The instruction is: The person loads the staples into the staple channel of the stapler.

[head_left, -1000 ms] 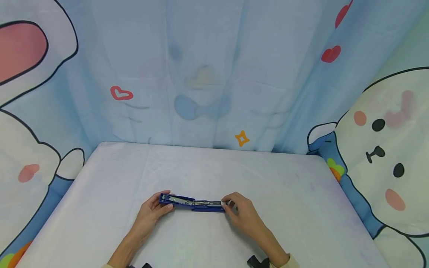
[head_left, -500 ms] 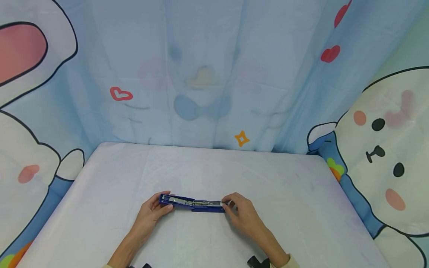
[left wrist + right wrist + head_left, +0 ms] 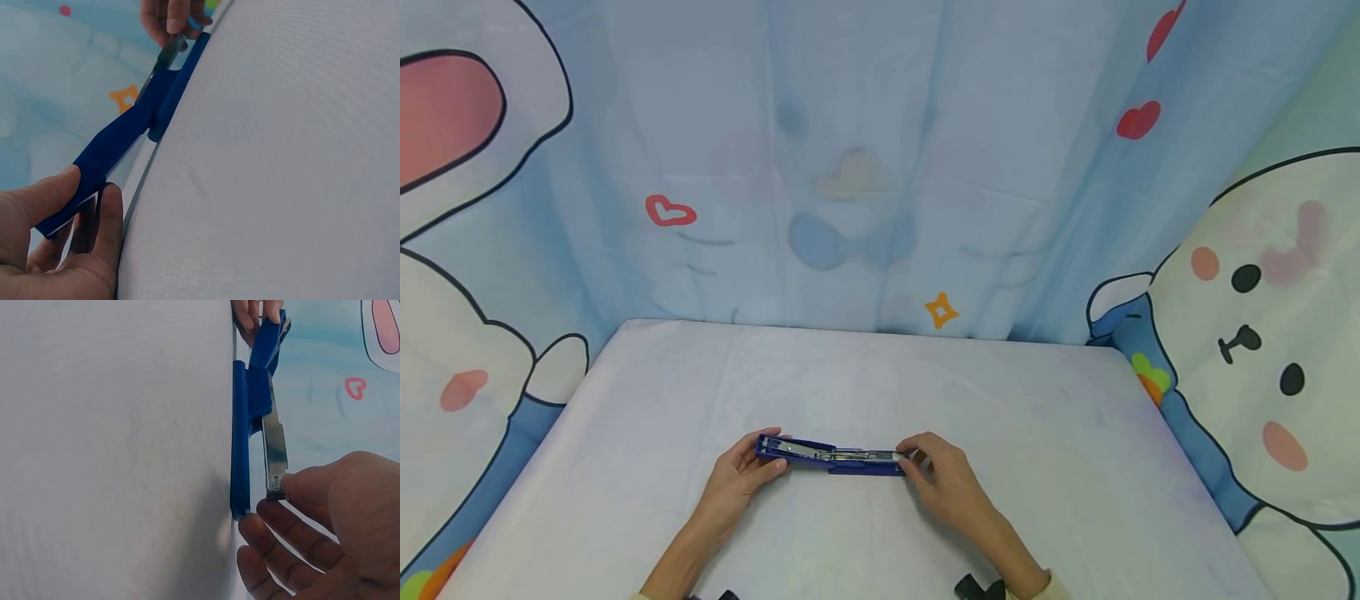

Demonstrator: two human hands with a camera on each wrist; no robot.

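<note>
A blue stapler [image 3: 865, 469] lies opened out on the white table, its top cover swung back to the left and its metal staple channel [image 3: 275, 447] exposed. My left hand [image 3: 741, 471] grips the end of the raised cover between thumb and fingers; the left wrist view shows the thumb [image 3: 53, 194] on the cover's side. At the other end, my right hand [image 3: 942, 475] pinches the tip of the metal channel with thumb and forefinger. In the right wrist view the channel stands apart from the blue base [image 3: 240, 444], with a gap between them.
The white-covered table [image 3: 1000, 400] spreads around both hands. Behind it hangs a blue curtain [image 3: 865, 167] printed with hearts and cartoon animals. Black wrist straps [image 3: 979, 587] show at the lower edge of the head view.
</note>
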